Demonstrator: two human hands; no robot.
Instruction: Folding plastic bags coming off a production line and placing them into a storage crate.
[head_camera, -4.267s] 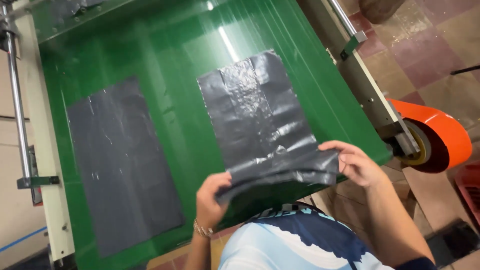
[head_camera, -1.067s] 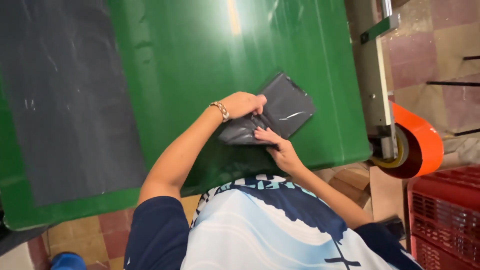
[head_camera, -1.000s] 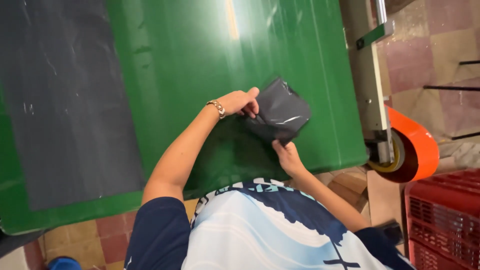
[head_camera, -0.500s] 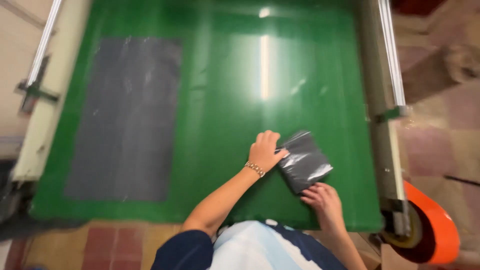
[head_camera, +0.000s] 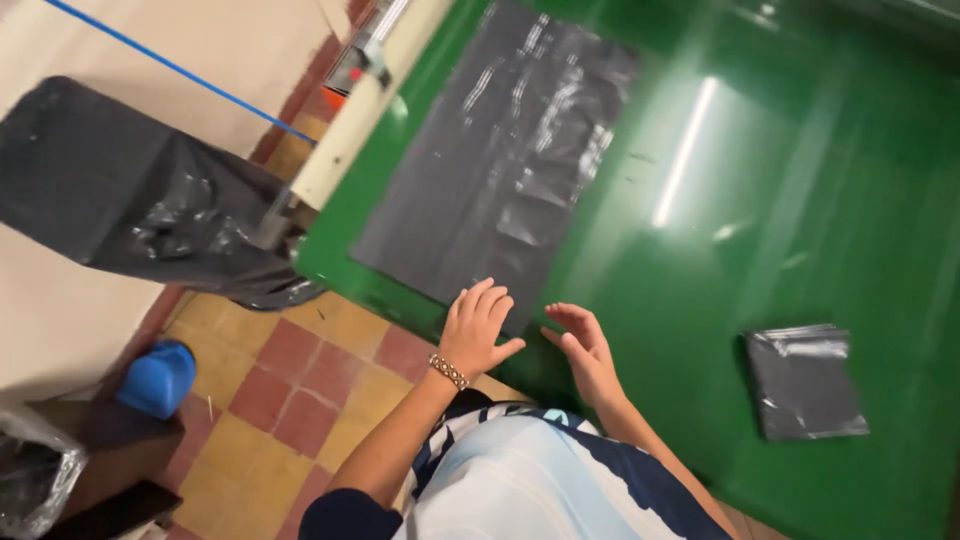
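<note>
On the green desk (head_camera: 800, 200), one folded black bag (head_camera: 805, 380) is lying finished at the right, while the left hand (head_camera: 478, 330) and right hand (head_camera: 583, 350), fingers spread and holding nothing, are hovering at the flat black bag (head_camera: 500, 160) waiting unfolded.

The table (head_camera: 800, 200) is glossy bright green with a pale cream side rail (head_camera: 350, 130) at ten o'clock. The flat plastic sheet (head_camera: 510, 160) at twelve o'clock is dark grey, as is the folded bag (head_camera: 805, 380) at three o'clock. The left hand (head_camera: 478, 330) wears a brown-and-white beaded bracelet (head_camera: 449, 372). The shirt (head_camera: 530, 480) is pale blue, white and navy. The floor tiles (head_camera: 280, 400) alternate red and yellow at eight o'clock, beside a blue object (head_camera: 158, 378).
</note>
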